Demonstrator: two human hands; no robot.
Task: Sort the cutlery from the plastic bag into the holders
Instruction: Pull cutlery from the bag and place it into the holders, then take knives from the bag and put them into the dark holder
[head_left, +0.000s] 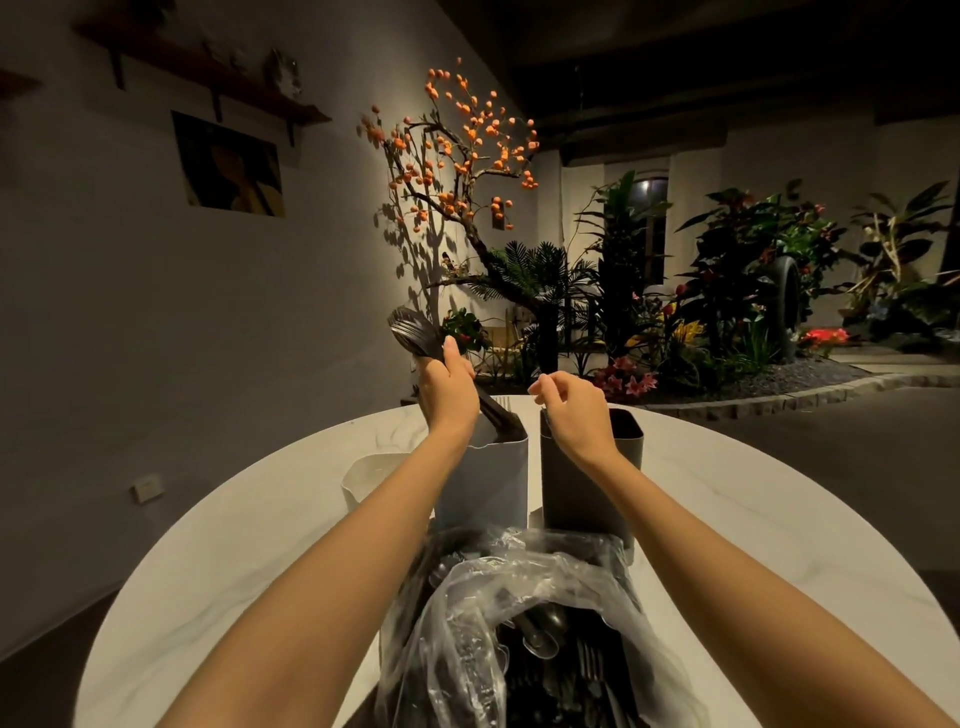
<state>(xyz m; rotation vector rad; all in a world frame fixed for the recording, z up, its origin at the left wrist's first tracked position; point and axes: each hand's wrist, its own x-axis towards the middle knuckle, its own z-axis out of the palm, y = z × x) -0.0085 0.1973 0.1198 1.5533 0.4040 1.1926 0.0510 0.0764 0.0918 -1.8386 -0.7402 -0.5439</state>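
My left hand (448, 387) grips a bundle of black plastic forks (410, 328), tines up, their handles reaching down into the light grey holder (485, 480). My right hand (569, 405) hovers over the rim of the dark grey holder (587, 491), fingers curled loosely; whether it pinches anything I cannot tell. A clear plastic bag (498, 613) full of black cutlery lies at the table's near edge, in front of both holders. A white holder (363, 475) stands left of the grey one, partly hidden by my left forearm.
The holders and bag sit on a round white marble table (223, 561). Behind it are a wall, a branch with orange fruit (457, 150) and a bed of plants (727, 301).
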